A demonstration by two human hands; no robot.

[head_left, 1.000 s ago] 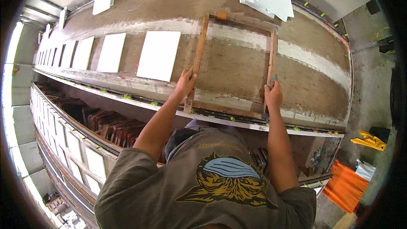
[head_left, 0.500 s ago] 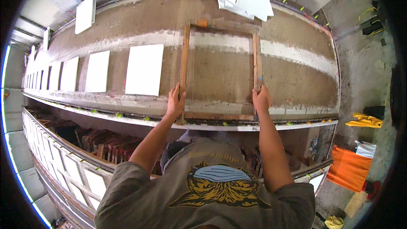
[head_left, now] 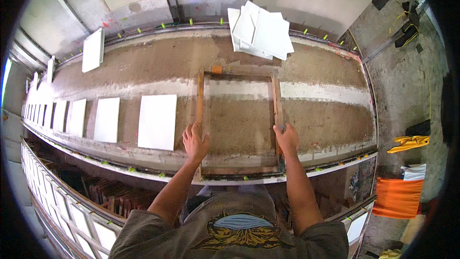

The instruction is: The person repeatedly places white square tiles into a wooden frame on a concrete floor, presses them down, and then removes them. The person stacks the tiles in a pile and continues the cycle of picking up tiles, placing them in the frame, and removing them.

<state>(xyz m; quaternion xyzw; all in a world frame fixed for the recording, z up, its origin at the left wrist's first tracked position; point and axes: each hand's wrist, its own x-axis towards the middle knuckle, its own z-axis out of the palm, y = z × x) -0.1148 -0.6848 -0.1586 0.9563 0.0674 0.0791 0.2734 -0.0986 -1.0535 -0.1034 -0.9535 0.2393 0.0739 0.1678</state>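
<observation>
Your wooden frame (head_left: 200,100) looks flat on the long table (head_left: 321,120) right in front of you, so call that the middle of the clock. Your left hand (head_left: 195,140) is at 8, fingers fanned out loosely by the near part of the rail, not clamped as far as I can see. Your right hand (head_left: 288,139) is at 4, thumb by the opposite rail; can't tell how hard those fingers grip, if at all. Tip: I'd keep both hands level and the pressure even, cos a rectangle that open probably skews if one side drags.

The wood looks worn and stained, with an orange patch (head_left: 216,69) at the 11 o'clock corner. The tabletop's blotchy brown with a chalky white band. At 9 there's a smooth, crisp-edged white panel (head_left: 157,122), nearest of a row. At 12, a messy fanned stack of white boards (head_left: 270,31). Further out at 4, a bright orange cloth (head_left: 400,196).
</observation>
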